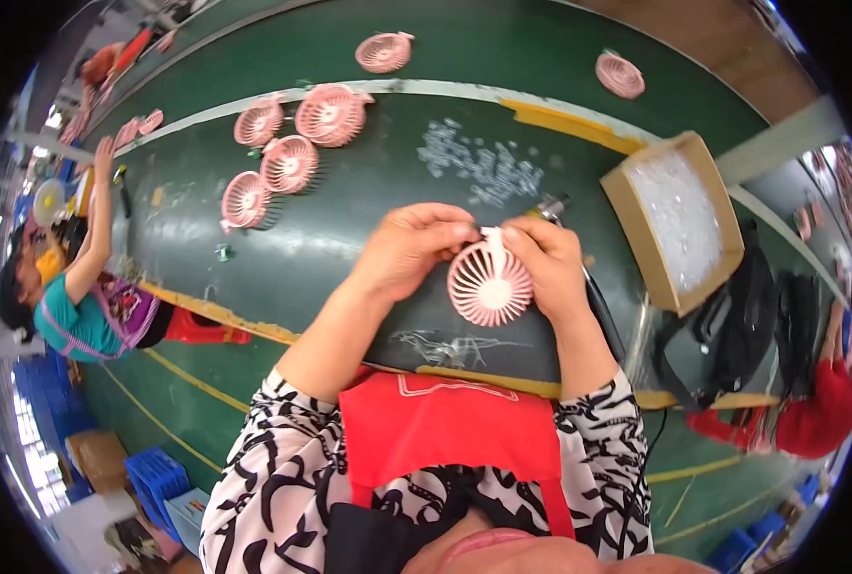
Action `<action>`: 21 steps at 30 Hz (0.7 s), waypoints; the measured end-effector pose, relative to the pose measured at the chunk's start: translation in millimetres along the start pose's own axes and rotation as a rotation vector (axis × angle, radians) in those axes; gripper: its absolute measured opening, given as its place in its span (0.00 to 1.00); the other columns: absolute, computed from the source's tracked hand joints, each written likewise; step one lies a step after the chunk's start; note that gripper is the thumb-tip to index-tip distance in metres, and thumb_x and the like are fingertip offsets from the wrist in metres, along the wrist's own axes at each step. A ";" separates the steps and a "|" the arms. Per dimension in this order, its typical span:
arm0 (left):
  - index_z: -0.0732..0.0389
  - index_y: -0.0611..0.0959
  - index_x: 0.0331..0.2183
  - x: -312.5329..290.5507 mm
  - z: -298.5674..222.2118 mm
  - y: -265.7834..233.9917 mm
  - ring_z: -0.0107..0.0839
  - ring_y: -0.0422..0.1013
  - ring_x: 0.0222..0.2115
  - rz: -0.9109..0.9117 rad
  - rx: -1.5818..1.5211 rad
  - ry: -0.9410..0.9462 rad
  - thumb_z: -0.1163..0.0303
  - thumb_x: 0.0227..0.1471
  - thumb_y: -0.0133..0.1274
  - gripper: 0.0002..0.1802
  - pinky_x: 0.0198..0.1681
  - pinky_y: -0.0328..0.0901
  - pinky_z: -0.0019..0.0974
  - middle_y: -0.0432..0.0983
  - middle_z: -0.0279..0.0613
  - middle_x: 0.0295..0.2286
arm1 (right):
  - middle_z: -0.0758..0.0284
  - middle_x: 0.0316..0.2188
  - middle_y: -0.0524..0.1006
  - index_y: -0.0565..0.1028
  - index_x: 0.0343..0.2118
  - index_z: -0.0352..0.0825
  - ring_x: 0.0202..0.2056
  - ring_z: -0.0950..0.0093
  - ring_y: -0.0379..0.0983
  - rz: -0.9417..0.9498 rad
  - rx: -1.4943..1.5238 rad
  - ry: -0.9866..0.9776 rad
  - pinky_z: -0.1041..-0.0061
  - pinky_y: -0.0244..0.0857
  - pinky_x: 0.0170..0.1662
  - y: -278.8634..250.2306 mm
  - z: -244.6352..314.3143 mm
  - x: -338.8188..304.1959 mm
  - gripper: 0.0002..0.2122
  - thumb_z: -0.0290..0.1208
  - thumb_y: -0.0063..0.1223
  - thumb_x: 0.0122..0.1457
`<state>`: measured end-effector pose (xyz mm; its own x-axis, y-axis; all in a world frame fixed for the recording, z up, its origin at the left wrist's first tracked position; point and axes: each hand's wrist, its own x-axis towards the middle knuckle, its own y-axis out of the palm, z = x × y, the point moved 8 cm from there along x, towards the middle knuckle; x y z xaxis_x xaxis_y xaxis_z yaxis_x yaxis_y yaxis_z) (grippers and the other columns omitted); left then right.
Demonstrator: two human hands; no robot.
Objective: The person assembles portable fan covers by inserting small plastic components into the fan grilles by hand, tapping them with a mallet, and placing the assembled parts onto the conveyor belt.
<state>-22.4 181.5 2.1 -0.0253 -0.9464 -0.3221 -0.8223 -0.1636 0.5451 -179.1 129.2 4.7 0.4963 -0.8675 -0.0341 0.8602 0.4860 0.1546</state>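
Observation:
A round pink fan housing [492, 284] with radiating ribs and a short stem at its top is held over the bench in front of me. My right hand [552, 263] grips it by the stem and right side, thumb and fingers closed. At the stem's left, my left hand [414, 251] is pinched shut, its fingertips touching the housing's upper edge. A small dark bit shows at those fingertips, but what they pinch is hidden. Beyond my right hand lies an electric screwdriver [552, 206], partly covered by that hand.
Several pink fan housings [290, 164] lie at the left. Small clear parts [483, 165] are scattered ahead. A cardboard box [674, 220] of clear parts stands right, beside a black bag [732, 325]. More housings sit on the green belt [502, 53]. A co-worker [91, 297] is at left.

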 end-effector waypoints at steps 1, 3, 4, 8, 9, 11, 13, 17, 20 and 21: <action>0.67 0.82 0.38 3.3 1.2 0.0 0.29 0.77 0.31 0.003 0.017 -0.010 0.76 0.53 0.58 0.09 0.38 0.70 0.31 0.81 0.44 0.32 | 0.72 0.27 0.78 0.79 0.33 0.26 0.30 0.85 0.71 0.006 0.122 0.037 0.83 0.66 0.34 -0.3 -3.1 1.0 0.08 0.28 0.56 0.60; 0.67 0.82 0.38 9.5 5.9 0.5 0.29 0.76 0.33 0.017 0.033 -0.041 0.76 0.53 0.59 0.09 0.38 0.70 0.30 0.81 0.43 0.33 | 0.73 0.27 0.78 0.79 0.33 0.27 0.29 0.86 0.71 -0.001 0.141 0.040 0.84 0.65 0.33 -5.5 -10.1 1.1 0.08 0.28 0.57 0.60; 0.67 0.82 0.38 12.2 8.4 2.4 0.29 0.76 0.33 0.029 0.039 -0.055 0.76 0.53 0.59 0.09 0.38 0.70 0.30 0.81 0.43 0.33 | 0.73 0.26 0.78 0.80 0.33 0.27 0.29 0.86 0.71 -0.009 0.111 0.026 0.83 0.66 0.33 -7.5 -7.8 0.1 0.09 0.29 0.57 0.60; 0.66 0.83 0.38 9.9 13.0 5.3 0.30 0.77 0.34 0.048 0.048 -0.049 0.77 0.53 0.58 0.08 0.40 0.71 0.32 0.81 0.44 0.33 | 0.73 0.26 0.78 0.80 0.32 0.28 0.29 0.86 0.70 0.035 0.121 0.030 0.83 0.66 0.33 -5.5 -7.9 -5.1 0.10 0.31 0.57 0.61; 0.65 0.84 0.37 8.7 13.5 6.2 0.31 0.77 0.35 0.059 0.058 -0.049 0.78 0.53 0.58 0.08 0.41 0.71 0.33 0.81 0.44 0.33 | 0.73 0.26 0.78 0.80 0.32 0.28 0.29 0.86 0.70 0.031 0.124 0.031 0.83 0.66 0.33 -6.1 -8.9 -5.9 0.10 0.31 0.57 0.61; 0.65 0.84 0.37 6.7 12.2 7.6 0.31 0.77 0.35 0.063 0.072 -0.035 0.79 0.53 0.57 0.08 0.41 0.71 0.33 0.81 0.44 0.33 | 0.73 0.26 0.78 0.80 0.33 0.28 0.29 0.86 0.71 0.047 0.115 0.026 0.83 0.66 0.33 -5.5 -10.0 -6.2 0.10 0.31 0.57 0.61; 0.66 0.84 0.37 5.3 11.5 8.3 0.31 0.77 0.35 0.068 0.084 -0.021 0.79 0.53 0.57 0.08 0.41 0.71 0.33 0.81 0.44 0.33 | 0.73 0.26 0.79 0.80 0.33 0.28 0.29 0.86 0.71 0.050 0.100 0.031 0.83 0.66 0.33 -4.4 -8.4 -7.6 0.09 0.31 0.56 0.61; 0.67 0.84 0.38 3.9 4.5 8.3 0.30 0.77 0.35 0.060 0.193 0.077 0.81 0.53 0.57 0.08 0.42 0.71 0.32 0.81 0.44 0.34 | 0.72 0.26 0.80 0.80 0.33 0.28 0.29 0.86 0.72 0.046 0.045 0.032 0.83 0.66 0.33 -3.3 -4.1 -6.4 0.09 0.31 0.56 0.61; 0.67 0.84 0.37 1.6 -2.6 12.3 0.28 0.76 0.35 0.038 0.334 0.164 0.81 0.53 0.57 0.08 0.42 0.71 0.30 0.82 0.44 0.34 | 0.70 0.26 0.80 0.80 0.33 0.28 0.29 0.85 0.72 0.038 -0.003 0.006 0.82 0.66 0.33 -3.2 -4.3 -4.5 0.10 0.31 0.56 0.61; 0.67 0.85 0.37 0.3 -5.1 14.2 0.26 0.76 0.35 0.021 0.417 0.201 0.81 0.52 0.57 0.08 0.41 0.71 0.29 0.82 0.43 0.34 | 0.70 0.26 0.80 0.80 0.33 0.28 0.29 0.85 0.72 0.036 -0.002 0.007 0.82 0.66 0.33 -3.3 -5.4 -4.0 0.10 0.31 0.56 0.61</action>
<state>-31.2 177.4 13.7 0.0322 -0.9903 -0.1350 -0.9823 -0.0563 0.1788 -183.3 131.6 -0.9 0.5274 -0.8489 -0.0352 0.8422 0.5169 0.1536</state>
